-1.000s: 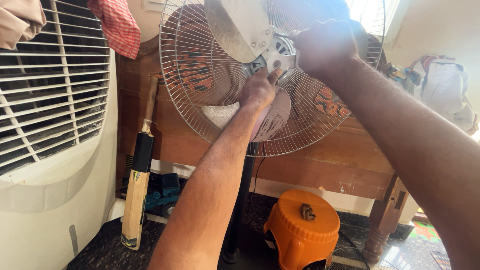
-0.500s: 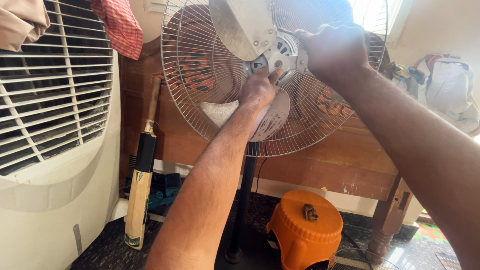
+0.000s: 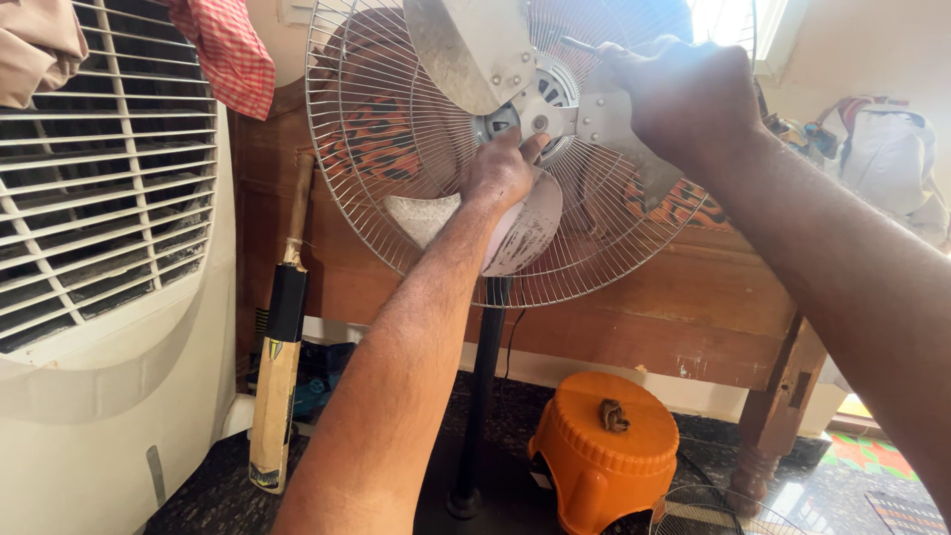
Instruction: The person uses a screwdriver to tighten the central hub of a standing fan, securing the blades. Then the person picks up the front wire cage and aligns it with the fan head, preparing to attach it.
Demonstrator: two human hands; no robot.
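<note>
Fan [image 3: 426,159], a pedestal model with its front guard off, stands on a dark pole [image 3: 479,396] before a wooden bed frame [image 3: 684,307], its rear wire guard [image 3: 357,198] and 3 dusty metal blades exposed at the person's chest height. The whole stand could tip or swing, since both hands work high on the head while nothing visibly braces the pole or its base on the dark floor.

Next in size, the blades: the upper blade [image 3: 471,50] and the lower blade [image 3: 525,233] have thin edges close to bare skin, so a slip or a sudden turn of the hub could scrape a wrist or knuckle.

The right hand [image 3: 688,94] is closed in a fist around a slim dark tool [image 3: 580,45] near the right blade's root; if it slips off, the knuckles may strike the wire guard.

The left hand [image 3: 500,173] rests on the hub [image 3: 525,119], fingers loosely curled and pressed against it, holding nothing loose. Its grip looks light, so the rotor may spin under the tool's force.

Any small fastener freed here could drop towards the orange stool [image 3: 599,446] and roll out of sight.
</note>
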